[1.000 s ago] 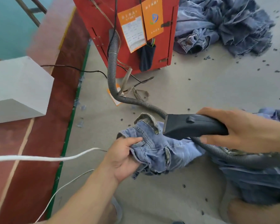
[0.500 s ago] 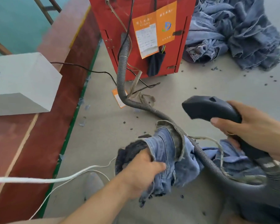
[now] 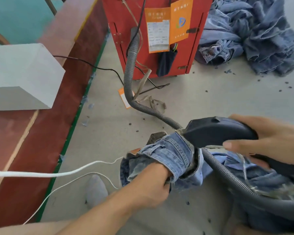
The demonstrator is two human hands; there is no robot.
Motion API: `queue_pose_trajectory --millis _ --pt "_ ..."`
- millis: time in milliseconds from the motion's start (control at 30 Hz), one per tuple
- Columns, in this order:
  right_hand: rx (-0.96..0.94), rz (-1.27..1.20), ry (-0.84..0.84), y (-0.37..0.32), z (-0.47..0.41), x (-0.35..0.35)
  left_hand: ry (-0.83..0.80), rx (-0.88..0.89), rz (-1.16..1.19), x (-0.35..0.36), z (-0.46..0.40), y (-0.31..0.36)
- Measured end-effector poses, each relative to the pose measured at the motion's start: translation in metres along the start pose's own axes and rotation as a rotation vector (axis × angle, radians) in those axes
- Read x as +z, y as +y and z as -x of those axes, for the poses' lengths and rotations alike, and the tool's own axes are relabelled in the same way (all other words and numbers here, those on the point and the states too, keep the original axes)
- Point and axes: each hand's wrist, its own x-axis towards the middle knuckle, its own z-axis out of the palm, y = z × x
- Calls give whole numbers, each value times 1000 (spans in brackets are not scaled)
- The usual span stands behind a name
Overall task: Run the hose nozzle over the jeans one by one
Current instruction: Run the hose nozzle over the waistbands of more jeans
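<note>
the left hand (image 3: 153, 182) gripped the jeans (image 3: 173, 155) taut; the right hand (image 3: 265, 141), clamped on the nozzle (image 3: 219, 131), would do best gliding slowly along the waistband.

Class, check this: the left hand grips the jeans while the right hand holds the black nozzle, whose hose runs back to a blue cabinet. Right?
One error: the cabinet is red, as the head view shows. The left hand does grip the jeans, and the right hand holds the nozzle with its hose.

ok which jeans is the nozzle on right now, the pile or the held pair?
The held pair of jeans: left hand grips it, nozzle touching its waistband. The pile lies untouched beside the red cabinet.
</note>
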Motion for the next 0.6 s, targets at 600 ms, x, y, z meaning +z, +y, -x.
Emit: queue_pose_trajectory --millis 600 --pt "220 -441 -146 3 -36 10 -4 314 -424 6 11 -13"
